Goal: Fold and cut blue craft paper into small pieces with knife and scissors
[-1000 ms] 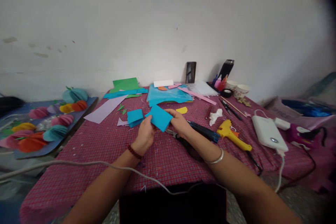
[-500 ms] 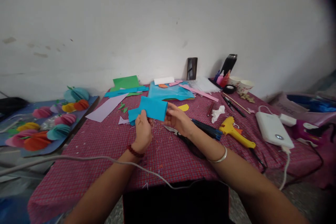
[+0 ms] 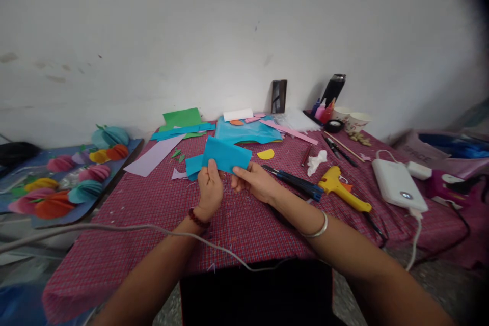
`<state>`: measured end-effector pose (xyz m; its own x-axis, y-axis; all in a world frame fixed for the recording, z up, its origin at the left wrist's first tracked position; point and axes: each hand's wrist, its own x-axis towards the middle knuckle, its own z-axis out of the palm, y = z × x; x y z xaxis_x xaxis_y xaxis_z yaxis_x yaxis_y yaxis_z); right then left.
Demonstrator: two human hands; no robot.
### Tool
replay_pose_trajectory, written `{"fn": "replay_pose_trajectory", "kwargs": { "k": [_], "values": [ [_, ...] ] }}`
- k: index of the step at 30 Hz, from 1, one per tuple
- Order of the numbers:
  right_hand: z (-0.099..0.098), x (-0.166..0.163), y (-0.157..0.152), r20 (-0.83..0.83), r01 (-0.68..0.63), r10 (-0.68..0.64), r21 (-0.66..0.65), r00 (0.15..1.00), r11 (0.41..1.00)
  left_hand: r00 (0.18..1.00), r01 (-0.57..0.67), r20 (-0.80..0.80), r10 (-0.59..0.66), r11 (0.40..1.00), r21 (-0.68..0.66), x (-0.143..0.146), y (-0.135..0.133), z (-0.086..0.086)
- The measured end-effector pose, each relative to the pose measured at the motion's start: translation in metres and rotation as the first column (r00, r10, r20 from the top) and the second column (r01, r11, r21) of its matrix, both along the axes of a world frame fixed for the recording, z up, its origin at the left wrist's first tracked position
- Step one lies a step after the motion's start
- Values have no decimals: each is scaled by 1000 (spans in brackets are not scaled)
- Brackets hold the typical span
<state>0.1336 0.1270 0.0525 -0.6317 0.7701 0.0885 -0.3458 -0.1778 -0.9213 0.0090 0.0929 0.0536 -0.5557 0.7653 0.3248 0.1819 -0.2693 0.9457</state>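
Note:
A folded blue paper piece (image 3: 226, 155) is held up over the red checked tablecloth (image 3: 153, 214). My left hand (image 3: 211, 188) pinches its lower left edge, and my right hand (image 3: 252, 181) grips its lower right edge. Another blue paper scrap (image 3: 193, 165) lies on the cloth just behind my left hand. A small yellow paper cutout (image 3: 266, 154) lies to the right of the held piece.
A yellow glue gun (image 3: 340, 188), dark pens (image 3: 294, 181), a white power bank (image 3: 398, 185) and crumpled tissue (image 3: 316, 161) lie to the right. Coloured paper sheets (image 3: 244, 131), cups and bottles (image 3: 328, 107) stand at the back. Paper flowers (image 3: 57, 188) lie on the left. A white cable (image 3: 114, 229) crosses my left arm.
Both hands turned the blue paper from a tilted diamond to a level, folded rectangle and raised it slightly. The view shifted a little downward.

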Motion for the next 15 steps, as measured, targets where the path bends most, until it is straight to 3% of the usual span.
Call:
{"fn": "replay_pose_trajectory", "kwargs": {
  "k": [11,15],
  "values": [
    [0,-5,-1,170,253,-262,72,950,965,988,70,142,-63,996,-51,3,3,-8],
    [-4,-5,2,127,258,-270,108,954,960,951,235,201,-233,972,17,9,6,-14]
  ]
}}
